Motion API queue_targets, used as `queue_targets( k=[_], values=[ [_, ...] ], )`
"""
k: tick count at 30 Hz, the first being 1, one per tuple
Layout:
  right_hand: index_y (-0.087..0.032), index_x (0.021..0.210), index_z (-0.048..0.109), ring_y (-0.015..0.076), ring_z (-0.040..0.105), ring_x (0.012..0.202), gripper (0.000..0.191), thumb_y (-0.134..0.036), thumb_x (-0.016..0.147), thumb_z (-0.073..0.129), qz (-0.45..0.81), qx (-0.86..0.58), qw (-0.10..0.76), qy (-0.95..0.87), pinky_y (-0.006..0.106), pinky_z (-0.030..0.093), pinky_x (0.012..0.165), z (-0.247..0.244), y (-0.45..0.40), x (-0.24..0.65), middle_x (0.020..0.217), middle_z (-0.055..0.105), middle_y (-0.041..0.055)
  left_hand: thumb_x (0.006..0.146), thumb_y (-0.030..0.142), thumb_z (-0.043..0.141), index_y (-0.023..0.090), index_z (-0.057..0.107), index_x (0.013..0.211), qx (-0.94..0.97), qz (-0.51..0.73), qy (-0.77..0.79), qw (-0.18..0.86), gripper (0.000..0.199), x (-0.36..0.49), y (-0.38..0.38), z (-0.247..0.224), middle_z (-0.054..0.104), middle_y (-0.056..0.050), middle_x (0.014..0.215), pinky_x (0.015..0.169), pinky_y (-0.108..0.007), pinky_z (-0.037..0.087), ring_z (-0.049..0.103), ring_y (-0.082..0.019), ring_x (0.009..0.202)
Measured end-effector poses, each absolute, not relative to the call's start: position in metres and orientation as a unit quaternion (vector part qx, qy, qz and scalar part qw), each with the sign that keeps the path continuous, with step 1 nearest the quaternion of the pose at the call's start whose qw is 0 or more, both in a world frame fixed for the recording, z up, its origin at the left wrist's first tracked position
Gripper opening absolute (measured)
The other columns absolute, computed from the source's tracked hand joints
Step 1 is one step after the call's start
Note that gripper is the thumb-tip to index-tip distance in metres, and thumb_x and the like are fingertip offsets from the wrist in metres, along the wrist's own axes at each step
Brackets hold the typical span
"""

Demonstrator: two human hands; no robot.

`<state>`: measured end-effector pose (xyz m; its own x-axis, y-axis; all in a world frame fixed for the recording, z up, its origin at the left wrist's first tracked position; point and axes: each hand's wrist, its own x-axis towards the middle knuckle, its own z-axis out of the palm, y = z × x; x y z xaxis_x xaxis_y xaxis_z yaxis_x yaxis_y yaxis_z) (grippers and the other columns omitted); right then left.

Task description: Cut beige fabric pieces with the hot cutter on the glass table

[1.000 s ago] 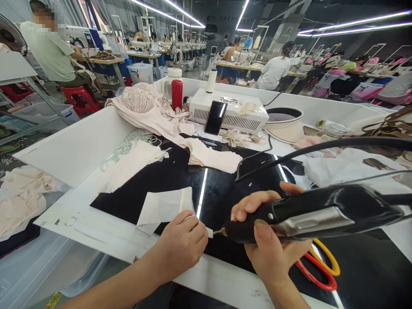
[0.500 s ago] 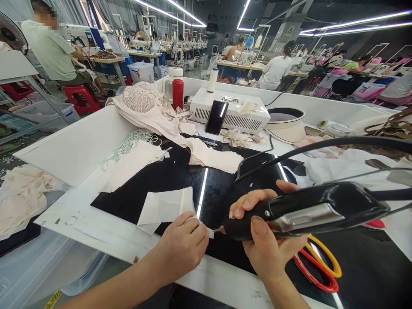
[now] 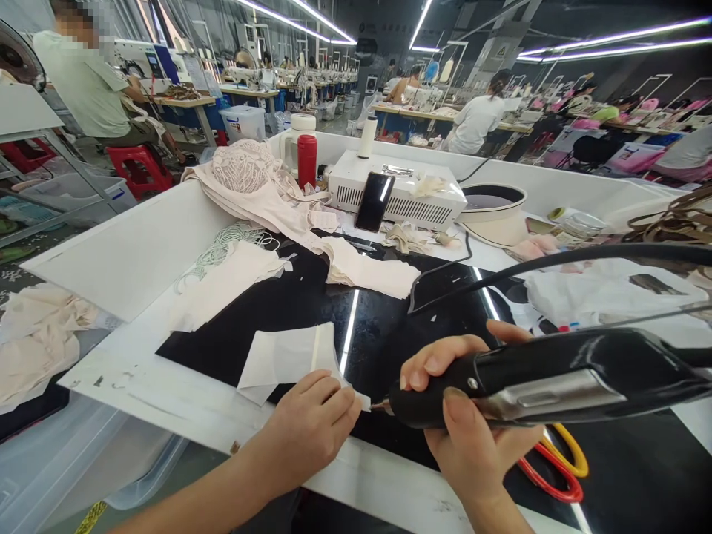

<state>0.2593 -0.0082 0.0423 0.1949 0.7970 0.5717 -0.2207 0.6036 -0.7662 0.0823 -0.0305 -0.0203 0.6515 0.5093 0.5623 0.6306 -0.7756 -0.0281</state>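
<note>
The left hand is pinching the pale fabric by its narrow end on the counter; it should handle light and limp. The right hand is gripping the rigid black tool, its tip perhaps touching cloth, while looped handles are crowding beneath.

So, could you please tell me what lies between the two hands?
The head view shows a corner of the pale fabric by the left hand, then the thin tip of the black tool in the right hand.
</note>
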Motion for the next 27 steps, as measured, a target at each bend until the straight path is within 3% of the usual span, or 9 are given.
queue_targets(
  k=[13,21,27],
  values=[
    [-0.029,0.132,0.052,0.0146,0.063,0.065,0.048,-0.021,0.09,0.074,0.356,-0.275,0.717,-0.532,0.032,0.059,0.057,0.04,-0.013,0.261,0.085,0.063,-0.0028,0.101,0.002,0.052,0.012,0.066,0.11,-0.899,-0.281,-0.337,0.006,0.02,0.068,-0.033,-0.029,0.067,-0.006,0.099,0.084,-0.038,0.057,0.063,-0.021,0.091],
    [-0.029,0.131,0.053,0.0152,0.063,0.066,0.048,-0.019,0.089,0.074,0.358,-0.279,0.717,-0.528,0.032,0.06,0.059,0.041,-0.017,0.261,0.085,0.063,-0.0024,0.103,0.006,0.052,0.014,0.065,0.104,-0.886,-0.308,-0.342,-0.057,0.015,0.059,-0.035,-0.028,0.066,-0.005,0.092,0.082,-0.035,0.058,0.065,-0.019,0.088],
    [-0.03,0.131,0.054,0.0153,0.064,0.066,0.048,-0.018,0.089,0.074,0.36,-0.286,0.716,-0.526,0.033,0.061,0.06,0.043,-0.018,0.26,0.085,0.064,-0.002,0.102,0.003,0.053,0.012,0.065,0.109,-0.892,-0.304,-0.33,-0.049,0.016,0.059,-0.037,-0.031,0.07,-0.009,0.11,0.092,-0.037,0.059,0.067,-0.021,0.101]
  ],
)
